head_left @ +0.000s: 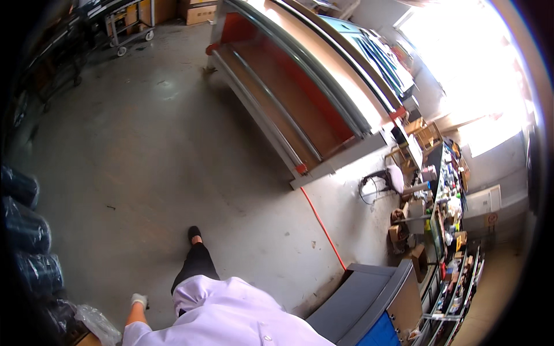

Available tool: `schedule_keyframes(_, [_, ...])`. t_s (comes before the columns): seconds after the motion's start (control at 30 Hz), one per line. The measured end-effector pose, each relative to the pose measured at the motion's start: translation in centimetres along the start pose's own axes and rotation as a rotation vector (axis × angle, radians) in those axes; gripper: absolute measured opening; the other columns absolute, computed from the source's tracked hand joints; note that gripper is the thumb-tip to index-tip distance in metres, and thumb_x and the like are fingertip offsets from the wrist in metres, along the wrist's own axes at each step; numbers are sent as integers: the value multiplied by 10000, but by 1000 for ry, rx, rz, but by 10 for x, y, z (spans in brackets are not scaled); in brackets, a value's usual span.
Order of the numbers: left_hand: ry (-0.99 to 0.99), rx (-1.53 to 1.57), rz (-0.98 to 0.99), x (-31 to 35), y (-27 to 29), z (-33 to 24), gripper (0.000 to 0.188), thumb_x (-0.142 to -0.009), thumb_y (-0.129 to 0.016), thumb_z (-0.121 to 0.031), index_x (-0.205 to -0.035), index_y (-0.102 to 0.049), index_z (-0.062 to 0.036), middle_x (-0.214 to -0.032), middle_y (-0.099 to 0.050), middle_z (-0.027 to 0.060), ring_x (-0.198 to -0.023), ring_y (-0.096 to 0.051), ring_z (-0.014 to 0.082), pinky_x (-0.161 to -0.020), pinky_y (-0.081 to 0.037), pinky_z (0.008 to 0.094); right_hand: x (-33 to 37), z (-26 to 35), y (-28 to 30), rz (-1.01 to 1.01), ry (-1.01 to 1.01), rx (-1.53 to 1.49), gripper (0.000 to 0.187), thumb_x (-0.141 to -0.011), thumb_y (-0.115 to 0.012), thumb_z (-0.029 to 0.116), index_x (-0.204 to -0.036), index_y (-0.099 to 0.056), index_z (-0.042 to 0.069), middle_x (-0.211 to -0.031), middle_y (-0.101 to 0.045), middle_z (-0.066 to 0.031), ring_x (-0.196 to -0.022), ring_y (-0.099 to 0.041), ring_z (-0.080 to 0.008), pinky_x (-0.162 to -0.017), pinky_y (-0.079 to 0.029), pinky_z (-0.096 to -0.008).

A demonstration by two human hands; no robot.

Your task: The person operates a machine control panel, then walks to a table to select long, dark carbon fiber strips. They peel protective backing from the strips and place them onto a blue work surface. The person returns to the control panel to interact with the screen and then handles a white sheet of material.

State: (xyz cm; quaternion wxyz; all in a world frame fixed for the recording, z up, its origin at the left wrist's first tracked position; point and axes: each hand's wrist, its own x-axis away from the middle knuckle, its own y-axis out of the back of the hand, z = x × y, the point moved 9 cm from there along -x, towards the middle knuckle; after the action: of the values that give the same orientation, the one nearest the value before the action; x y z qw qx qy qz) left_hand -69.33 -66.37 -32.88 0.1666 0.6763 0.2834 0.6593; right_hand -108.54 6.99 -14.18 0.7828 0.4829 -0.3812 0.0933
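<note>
My left hand (139,300), in what looks like a white glove, hangs low beside my body, past a short light-purple sleeve. It is too small to make out how its fingers are set or whether anything is in them. Nearest to it lies a crumpled clear plastic bag (97,324) at the lower left. My right hand is out of sight, beyond the light-purple shirt (242,311). One leg in dark trousers (196,264) is stretched forward, with a black shoe (194,232) on the grey floor (133,190).
A large machine with metal rollers (311,63) stands ahead. An orange-red cable (323,226) runs from it to a grey cabinet (352,294) at right. Dark plastic-wrapped rolls (26,225) line the left. A stool (395,179) and a cluttered bench (447,196) stand far right; a wheeled cart (131,29) is behind.
</note>
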Motion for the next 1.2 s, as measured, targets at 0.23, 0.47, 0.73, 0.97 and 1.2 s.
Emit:
schedule_keyframes(0.23, [-555,-1072,254,33,32,-168,280,-885,-621,-309,-999,-737,-81,-1009,-741,133,-914,-711,285,-809,-559,428,-68,245,-35,85,118,77,247,-972,-520,208,-1035,-742,118,-959,-712,-64,-897,-685,-284,-767,-546,-387])
schedule_keyframes(0.47, [-239,-749,514,16,68,-243,271,-933,-558,-317,-987,-746,-130,-1030,-739,112,-937,-712,223,-797,-566,409,-163,398,-65,181,102,210,248,-969,-524,215,-1033,-741,114,-964,-711,-73,-904,-684,-289,-774,-545,-391])
schedule_keyframes(0.73, [-136,50,104,-114,165,-500,277,-933,-558,-318,-994,-741,-121,-1034,-736,122,-944,-709,234,-803,-564,414,-313,612,-63,263,153,372,249,-965,-528,222,-1031,-741,110,-969,-710,-83,-912,-682,-294,-781,-543,-395])
schedule_keyframes(0.97, [-135,239,-22,-149,258,-668,282,-932,-558,-319,-1000,-737,-113,-1038,-733,131,-949,-707,245,-809,-562,418,-422,911,-15,186,369,335,250,-962,-532,229,-1029,-740,106,-973,-710,-91,-919,-681,-298,-787,-541,-400])
schedule_keyframes(1.2, [32,178,74,-226,274,-737,287,-931,-557,-320,-1007,-732,-105,-1041,-730,140,-955,-704,255,-815,-560,422,-482,1140,-23,163,458,307,252,-958,-536,235,-1027,-740,102,-978,-709,-100,-926,-679,-303,-793,-539,-404])
